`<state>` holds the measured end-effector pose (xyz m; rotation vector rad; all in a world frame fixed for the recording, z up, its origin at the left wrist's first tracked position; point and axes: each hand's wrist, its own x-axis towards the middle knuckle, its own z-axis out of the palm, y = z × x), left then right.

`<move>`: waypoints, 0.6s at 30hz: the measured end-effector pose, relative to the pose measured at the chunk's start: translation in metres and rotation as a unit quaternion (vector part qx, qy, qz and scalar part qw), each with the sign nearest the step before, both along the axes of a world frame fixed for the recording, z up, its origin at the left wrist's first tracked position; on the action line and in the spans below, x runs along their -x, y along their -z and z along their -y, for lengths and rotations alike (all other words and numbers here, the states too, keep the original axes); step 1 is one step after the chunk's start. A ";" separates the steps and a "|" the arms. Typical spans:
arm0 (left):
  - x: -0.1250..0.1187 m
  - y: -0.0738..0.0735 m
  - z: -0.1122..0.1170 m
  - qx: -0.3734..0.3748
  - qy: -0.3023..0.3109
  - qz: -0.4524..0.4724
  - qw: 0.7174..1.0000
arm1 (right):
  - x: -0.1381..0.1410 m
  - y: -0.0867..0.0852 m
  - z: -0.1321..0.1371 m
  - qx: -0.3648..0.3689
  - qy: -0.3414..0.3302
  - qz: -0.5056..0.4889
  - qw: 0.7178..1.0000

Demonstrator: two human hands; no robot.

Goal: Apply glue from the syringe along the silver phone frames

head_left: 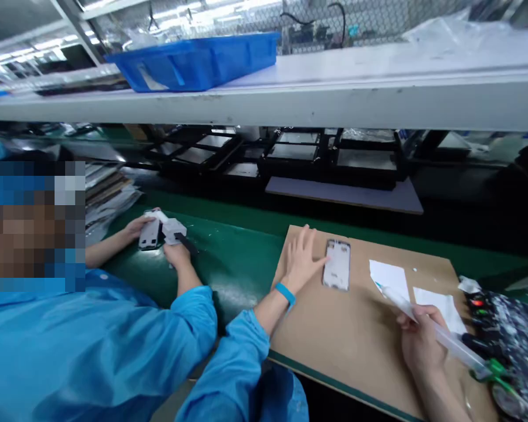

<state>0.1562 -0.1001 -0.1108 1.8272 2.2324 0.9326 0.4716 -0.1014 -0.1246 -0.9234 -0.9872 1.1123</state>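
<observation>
My left hand (300, 258) lies flat on the brown board (347, 340) with its fingers stretched out, the fingertips touching the left edge of a silver phone frame (337, 265). A blue band sits on that wrist. My right hand (419, 340) is closed round a clear syringe-like dispenser (440, 334). The dispenser's tip rests on a white paper sheet (389, 275), to the right of the phone frame.
A co-worker in a blue coat sits at my left, both hands (158, 237) on a phone frame and a white cloth over the green belt (229, 258). Black trays (290, 155) line the far side. A blue bin (198, 58) stands on the shelf above.
</observation>
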 end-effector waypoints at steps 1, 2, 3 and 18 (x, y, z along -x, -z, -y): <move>0.007 -0.002 -0.002 -0.011 -0.025 0.005 1.000 | -0.001 0.000 0.002 0.007 0.005 -0.007 1.000; 0.012 -0.003 -0.003 -0.015 -0.034 0.010 0.999 | -0.001 0.000 0.003 0.016 0.008 -0.011 1.000; 0.015 -0.004 -0.004 -0.013 -0.032 0.013 0.999 | -0.001 -0.001 0.005 0.025 0.008 -0.014 1.000; 0.005 -0.038 -0.040 0.180 0.067 -0.140 0.971 | 0.006 -0.024 0.012 0.097 -0.002 0.009 0.995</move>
